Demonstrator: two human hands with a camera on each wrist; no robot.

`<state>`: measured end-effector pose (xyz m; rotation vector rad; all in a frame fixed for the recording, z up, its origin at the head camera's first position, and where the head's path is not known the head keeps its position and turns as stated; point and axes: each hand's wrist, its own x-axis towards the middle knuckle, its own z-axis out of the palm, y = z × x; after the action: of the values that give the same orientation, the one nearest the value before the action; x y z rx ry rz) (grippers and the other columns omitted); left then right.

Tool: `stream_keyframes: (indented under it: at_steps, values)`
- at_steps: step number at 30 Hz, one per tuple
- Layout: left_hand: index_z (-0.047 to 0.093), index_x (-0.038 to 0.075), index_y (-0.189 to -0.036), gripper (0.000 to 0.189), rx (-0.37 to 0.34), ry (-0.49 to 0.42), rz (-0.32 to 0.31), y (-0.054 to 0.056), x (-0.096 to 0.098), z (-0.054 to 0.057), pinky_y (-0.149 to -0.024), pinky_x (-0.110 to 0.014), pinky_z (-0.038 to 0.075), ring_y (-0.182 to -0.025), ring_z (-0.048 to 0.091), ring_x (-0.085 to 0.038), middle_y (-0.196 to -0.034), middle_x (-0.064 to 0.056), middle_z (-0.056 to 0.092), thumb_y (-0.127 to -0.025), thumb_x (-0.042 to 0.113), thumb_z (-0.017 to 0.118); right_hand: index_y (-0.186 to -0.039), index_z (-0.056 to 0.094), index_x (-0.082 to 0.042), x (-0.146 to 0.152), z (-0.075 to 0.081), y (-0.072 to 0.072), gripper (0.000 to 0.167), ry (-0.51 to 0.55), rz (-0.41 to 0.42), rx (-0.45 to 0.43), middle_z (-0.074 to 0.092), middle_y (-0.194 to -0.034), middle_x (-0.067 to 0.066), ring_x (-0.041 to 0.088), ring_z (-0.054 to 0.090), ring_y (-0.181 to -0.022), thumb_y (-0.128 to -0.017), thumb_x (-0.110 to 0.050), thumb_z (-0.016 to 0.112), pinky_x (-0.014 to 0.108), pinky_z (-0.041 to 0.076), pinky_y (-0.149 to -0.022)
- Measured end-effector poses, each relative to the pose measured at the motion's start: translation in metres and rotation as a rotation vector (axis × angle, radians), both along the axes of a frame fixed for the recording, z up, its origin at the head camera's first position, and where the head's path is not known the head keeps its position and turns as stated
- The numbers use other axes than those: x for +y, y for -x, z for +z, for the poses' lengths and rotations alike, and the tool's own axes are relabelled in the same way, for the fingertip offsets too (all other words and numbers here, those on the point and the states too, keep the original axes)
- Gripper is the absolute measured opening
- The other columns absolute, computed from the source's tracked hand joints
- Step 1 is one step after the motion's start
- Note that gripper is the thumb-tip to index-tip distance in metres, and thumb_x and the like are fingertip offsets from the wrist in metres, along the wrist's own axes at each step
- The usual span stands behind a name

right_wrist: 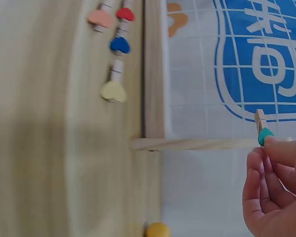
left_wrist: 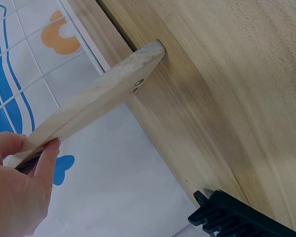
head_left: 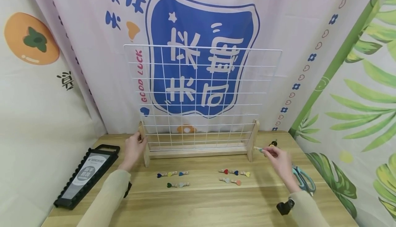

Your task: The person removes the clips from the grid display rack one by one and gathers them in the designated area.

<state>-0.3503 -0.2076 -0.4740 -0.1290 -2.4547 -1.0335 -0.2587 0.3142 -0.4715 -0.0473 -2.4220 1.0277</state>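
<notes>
A white wire grid (head_left: 202, 49) stands upright in a wooden base (head_left: 198, 154) at the back of the table. My left hand (head_left: 133, 149) grips the base's left upright (left_wrist: 89, 106) near its top, thumb on one side and fingers on the other. At the right end, my right hand (head_left: 279, 160) pinches a small wooden clothespin (right_wrist: 260, 117) by its teal heart. The clothespin's free end points toward the grid, near the right upright (head_left: 253, 141). Several heart-topped clothespins lie in front of the base, in a left group (head_left: 173, 174) and a right group (head_left: 234, 172).
A black ridged holder (head_left: 88, 173) with a printed label lies at the table's left. Scissors with teal handles (head_left: 306, 182) rest beyond my right wrist, near a small black-and-yellow object (head_left: 273, 143). Printed curtains hang behind and at both sides.
</notes>
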Motion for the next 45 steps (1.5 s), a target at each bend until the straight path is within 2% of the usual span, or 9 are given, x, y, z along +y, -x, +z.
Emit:
stream_keyframes:
  at_steps: [4, 12, 17, 23, 26, 30, 34, 39, 45]
  values:
    - [0.055, -0.004, -0.081, 0.013, 0.0, 0.004, 0.002, 0.001, 0.001, 0.001, -0.071, -0.048, 0.059, -0.086, 0.07, -0.043, -0.093, -0.031, 0.07, -0.092, 0.001, 0.06, -0.095, 0.075, -0.004, -0.003, -0.017, -0.014, 0.012, -0.042, -0.005, -0.04, 0.076, -0.083, 0.012, -0.001, 0.063, -0.065, -0.089, -0.014, 0.073, 0.014, 0.049, -0.057]
    - [0.057, -0.004, -0.082, 0.013, -0.013, 0.004, 0.004, 0.001, 0.001, 0.003, -0.068, -0.045, 0.057, -0.083, 0.069, -0.042, -0.092, -0.03, 0.07, -0.093, 0.003, 0.06, -0.094, 0.074, 0.0, -0.012, -0.044, -0.032, 0.01, 0.05, 0.117, -0.168, 0.076, -0.087, 0.013, 0.002, 0.064, -0.068, -0.087, -0.008, 0.074, 0.016, 0.054, -0.064]
    - [0.056, -0.003, -0.08, 0.014, -0.015, 0.004, 0.016, 0.001, 0.001, 0.003, -0.064, -0.04, 0.054, -0.077, 0.068, -0.038, -0.088, -0.028, 0.07, -0.092, 0.003, 0.061, -0.091, 0.075, -0.005, -0.017, -0.054, -0.038, 0.007, 0.016, 0.148, -0.203, 0.075, -0.084, 0.006, -0.001, 0.062, -0.069, -0.085, -0.008, 0.076, 0.016, 0.053, -0.065]
    - [0.056, -0.003, -0.081, 0.014, -0.022, 0.01, 0.019, 0.001, 0.002, 0.004, -0.065, -0.038, 0.053, -0.077, 0.067, -0.036, -0.089, -0.028, 0.07, -0.092, 0.003, 0.061, -0.089, 0.074, -0.01, -0.023, -0.061, -0.043, 0.004, 0.001, 0.169, -0.334, 0.074, -0.083, 0.0, -0.002, 0.059, -0.068, -0.085, -0.01, 0.076, 0.015, 0.051, -0.065]
    - [0.056, -0.004, -0.082, 0.013, -0.021, 0.012, 0.018, 0.001, 0.002, 0.005, -0.066, -0.04, 0.054, -0.079, 0.067, -0.038, -0.091, -0.03, 0.07, -0.092, 0.003, 0.06, -0.087, 0.073, -0.012, -0.025, -0.064, -0.044, 0.004, -0.016, 0.161, -0.368, 0.073, -0.081, -0.002, -0.002, 0.058, -0.067, -0.084, -0.01, 0.076, 0.015, 0.049, -0.064]
    - [0.056, -0.005, -0.083, 0.012, -0.02, 0.016, 0.013, 0.0, 0.002, 0.005, -0.066, -0.041, 0.054, -0.079, 0.067, -0.038, -0.091, -0.03, 0.069, -0.092, 0.002, 0.06, -0.085, 0.073, -0.013, -0.025, -0.067, -0.044, 0.005, -0.043, 0.151, -0.376, 0.072, -0.079, -0.003, -0.002, 0.056, -0.066, -0.084, -0.01, 0.077, 0.015, 0.048, -0.063]
    - [0.055, -0.004, -0.083, 0.013, -0.023, 0.019, 0.006, 0.0, 0.002, 0.005, -0.063, -0.036, 0.051, -0.075, 0.065, -0.035, -0.09, -0.03, 0.069, -0.093, 0.001, 0.059, -0.083, 0.073, -0.013, -0.025, -0.069, -0.043, 0.005, -0.064, 0.142, -0.381, 0.072, -0.079, -0.003, -0.002, 0.055, -0.065, -0.083, -0.01, 0.077, 0.015, 0.047, -0.062]
    - [0.054, -0.004, -0.082, 0.014, -0.018, 0.025, 0.011, -0.001, 0.002, 0.004, -0.06, -0.031, 0.047, -0.07, 0.06, -0.031, -0.086, -0.027, 0.068, -0.093, 0.002, 0.06, -0.082, 0.073, -0.012, -0.024, -0.073, -0.043, 0.006, -0.092, 0.159, -0.343, 0.072, -0.077, -0.003, -0.003, 0.053, -0.063, -0.082, -0.009, 0.078, 0.015, 0.046, -0.059]
    - [0.054, -0.003, -0.081, 0.014, -0.001, 0.025, 0.013, -0.001, 0.002, 0.003, -0.063, -0.036, 0.05, -0.074, 0.064, -0.035, -0.088, -0.029, 0.069, -0.093, 0.002, 0.06, -0.082, 0.074, -0.011, -0.024, -0.074, -0.042, 0.006, -0.098, 0.179, -0.324, 0.072, -0.077, -0.001, -0.004, 0.052, -0.061, -0.081, -0.007, 0.078, 0.016, 0.045, -0.056]
